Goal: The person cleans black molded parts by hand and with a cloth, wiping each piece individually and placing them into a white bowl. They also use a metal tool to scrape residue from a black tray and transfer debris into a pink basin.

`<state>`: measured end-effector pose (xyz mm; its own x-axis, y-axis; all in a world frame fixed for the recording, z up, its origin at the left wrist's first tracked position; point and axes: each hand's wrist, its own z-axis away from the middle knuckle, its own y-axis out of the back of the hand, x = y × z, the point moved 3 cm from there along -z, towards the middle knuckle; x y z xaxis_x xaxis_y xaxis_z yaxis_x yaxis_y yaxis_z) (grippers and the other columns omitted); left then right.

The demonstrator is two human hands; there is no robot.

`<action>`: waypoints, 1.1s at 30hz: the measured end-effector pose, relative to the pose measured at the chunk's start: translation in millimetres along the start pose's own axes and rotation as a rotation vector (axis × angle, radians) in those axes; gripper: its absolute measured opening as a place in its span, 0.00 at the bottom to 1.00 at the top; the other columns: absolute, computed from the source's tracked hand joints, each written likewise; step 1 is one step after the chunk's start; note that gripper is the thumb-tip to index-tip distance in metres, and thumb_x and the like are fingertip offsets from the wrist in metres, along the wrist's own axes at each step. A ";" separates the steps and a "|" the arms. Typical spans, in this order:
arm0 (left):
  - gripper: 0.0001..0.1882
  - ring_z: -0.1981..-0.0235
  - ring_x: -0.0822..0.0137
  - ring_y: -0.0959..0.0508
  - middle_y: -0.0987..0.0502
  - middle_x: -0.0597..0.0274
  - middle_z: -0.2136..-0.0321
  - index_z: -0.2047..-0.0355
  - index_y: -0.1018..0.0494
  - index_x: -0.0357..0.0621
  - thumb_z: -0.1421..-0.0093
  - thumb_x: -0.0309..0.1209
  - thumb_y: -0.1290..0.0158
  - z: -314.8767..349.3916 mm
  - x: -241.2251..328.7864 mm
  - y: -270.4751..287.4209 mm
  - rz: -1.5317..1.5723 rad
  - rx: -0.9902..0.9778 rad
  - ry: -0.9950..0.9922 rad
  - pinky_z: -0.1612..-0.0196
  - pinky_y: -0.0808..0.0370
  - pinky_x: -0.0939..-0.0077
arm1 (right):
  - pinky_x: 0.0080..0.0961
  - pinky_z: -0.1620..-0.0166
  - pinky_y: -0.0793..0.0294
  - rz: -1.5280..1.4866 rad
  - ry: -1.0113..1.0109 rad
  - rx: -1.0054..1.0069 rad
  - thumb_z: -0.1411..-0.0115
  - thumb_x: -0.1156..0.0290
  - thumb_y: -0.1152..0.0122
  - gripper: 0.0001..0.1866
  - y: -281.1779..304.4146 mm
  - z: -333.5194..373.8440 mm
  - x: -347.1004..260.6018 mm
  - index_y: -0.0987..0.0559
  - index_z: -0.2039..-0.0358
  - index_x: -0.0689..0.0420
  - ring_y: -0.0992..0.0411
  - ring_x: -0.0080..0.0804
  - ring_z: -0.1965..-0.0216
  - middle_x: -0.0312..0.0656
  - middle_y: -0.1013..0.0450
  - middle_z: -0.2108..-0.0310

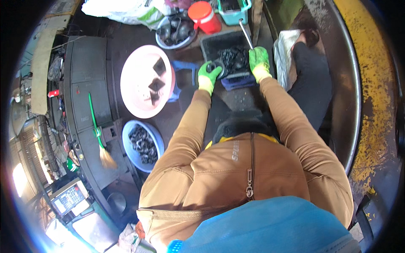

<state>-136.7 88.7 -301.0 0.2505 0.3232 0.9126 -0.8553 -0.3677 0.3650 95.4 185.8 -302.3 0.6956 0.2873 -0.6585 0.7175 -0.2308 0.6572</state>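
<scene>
My left hand (206,77), in a green and yellow glove, is closed around a small round black part (212,66) at the left edge of a black tray (208,45). In the matching glove, my right hand (259,63) grips a thin metal rod-like tool (245,34) by its lower end. The rod slants up and away to the left, over the tray's far right corner. Shiny black strips and scraps (233,59) lie heaped in the tray between my hands. My fingers hide part of the black part and the tool's grip.
To the left are a pink basin (137,78) with dark pieces, a blue stool (185,66) and a blue basin (125,137) of black parts. Beyond the tray are a red jug (206,19) and a teal basket (235,17). Yellow-painted metal (375,84) curves along the right.
</scene>
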 end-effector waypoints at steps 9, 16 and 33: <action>0.27 0.61 0.71 0.26 0.25 0.64 0.59 0.50 0.29 0.38 0.51 0.27 0.35 24.6 51.0 22.4 0.491 0.084 -0.019 0.54 0.27 0.77 | 0.45 0.61 0.31 -0.388 -0.148 0.316 0.35 0.57 0.53 0.16 88.0 -121.2 -44.7 0.25 0.62 0.56 0.30 0.61 0.64 0.57 0.27 0.67; 0.22 0.61 0.73 0.26 0.26 0.65 0.59 0.51 0.29 0.39 0.47 0.25 0.39 71.8 83.5 44.0 0.595 0.071 -0.058 0.56 0.27 0.79 | 0.45 0.54 0.32 -0.225 -0.107 0.199 0.35 0.51 0.56 0.22 70.9 -161.0 -26.0 0.26 0.58 0.59 0.30 0.59 0.57 0.56 0.27 0.59; 0.19 0.59 0.75 0.28 0.27 0.68 0.58 0.49 0.30 0.40 0.41 0.30 0.46 121.2 146.5 115.5 0.915 0.195 -0.288 0.54 0.30 0.79 | 0.30 0.52 0.32 -0.889 -0.533 0.016 0.44 0.62 0.38 0.25 37.1 -167.9 22.4 0.29 0.49 0.61 0.30 0.34 0.57 0.42 0.27 0.57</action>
<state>-143.8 -12.1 -102.8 -0.3493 -0.3741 0.8591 -0.6911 -0.5162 -0.5059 131.4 339.8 -231.1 -0.1624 -0.0876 -0.9828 0.9775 -0.1502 -0.1482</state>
